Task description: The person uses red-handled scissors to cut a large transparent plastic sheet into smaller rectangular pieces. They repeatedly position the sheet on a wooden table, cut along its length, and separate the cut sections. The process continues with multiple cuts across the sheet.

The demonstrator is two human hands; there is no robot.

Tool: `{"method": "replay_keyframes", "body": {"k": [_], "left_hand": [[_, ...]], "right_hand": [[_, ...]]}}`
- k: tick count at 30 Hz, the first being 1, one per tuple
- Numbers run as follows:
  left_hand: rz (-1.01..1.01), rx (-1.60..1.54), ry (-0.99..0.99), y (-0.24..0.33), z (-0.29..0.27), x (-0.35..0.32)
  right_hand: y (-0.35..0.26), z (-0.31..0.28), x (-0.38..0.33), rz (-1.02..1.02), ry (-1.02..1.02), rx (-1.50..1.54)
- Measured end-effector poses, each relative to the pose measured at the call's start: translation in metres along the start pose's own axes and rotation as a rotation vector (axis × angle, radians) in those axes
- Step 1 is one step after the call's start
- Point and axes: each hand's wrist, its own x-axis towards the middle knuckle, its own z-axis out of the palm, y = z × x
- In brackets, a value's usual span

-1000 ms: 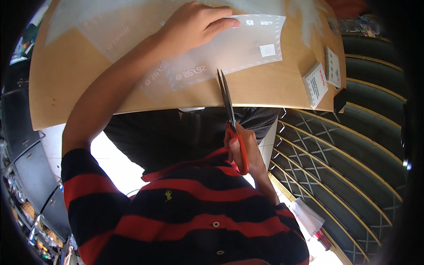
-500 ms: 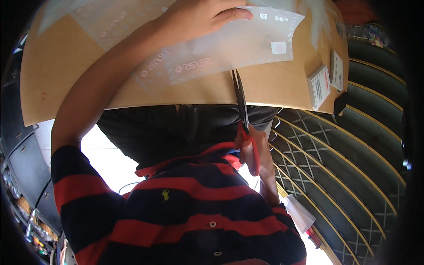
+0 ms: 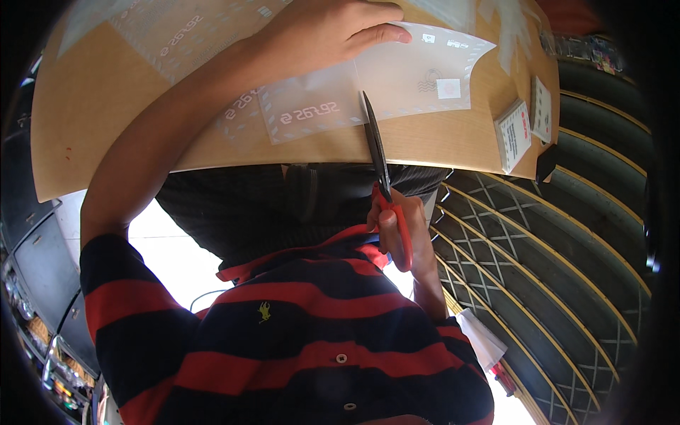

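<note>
Across the brown desk (image 3: pixel 78 106) lies a clear plastic sheet (image 3: pixel 397 81), its far edge pinched by the fingers of the left hand (image 3: pixel 340 35). Fingers of the right hand (image 3: pixel 419 227) curl around the scissors (image 3: pixel 376 142). Work looks unfinished: the sheet seems joined, though a faint line may be slit or crease. Half a second ago the blades stood wider apart, tips by the near edge; now they overlap it.

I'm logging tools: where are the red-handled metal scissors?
In the head view, right of centre, the scissors are in the right hand, blades at the near edge of a translucent plastic sheet.
</note>
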Motion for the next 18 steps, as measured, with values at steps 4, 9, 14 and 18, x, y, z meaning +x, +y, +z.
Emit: {"method": "replay_keyframes", "body": {"k": [4, 9, 14, 18], "left_hand": [[0.003, -0.038, 0.018, -0.0002, -0.0002, -0.0018], [0.013, -0.050, 0.048, 0.0055, -0.0040, -0.0009], [-0.002, -0.040, 0.042, 0.0035, -0.0033, -0.0021], [-0.020, -0.097, 0.058, 0.0065, -0.0047, -0.0012]], "right_hand": [[0.0016, 0.0034, 0.0001, 0.001, 0.032, 0.023], [0.0020, 0.0023, -0.0011, 0.011, 0.034, -0.017], [0.0003, 0.0022, 0.0011, 0.024, 0.042, -0.030], [0.0049, 0.0026, 0.0014, -0.007, 0.058, -0.059]]}}
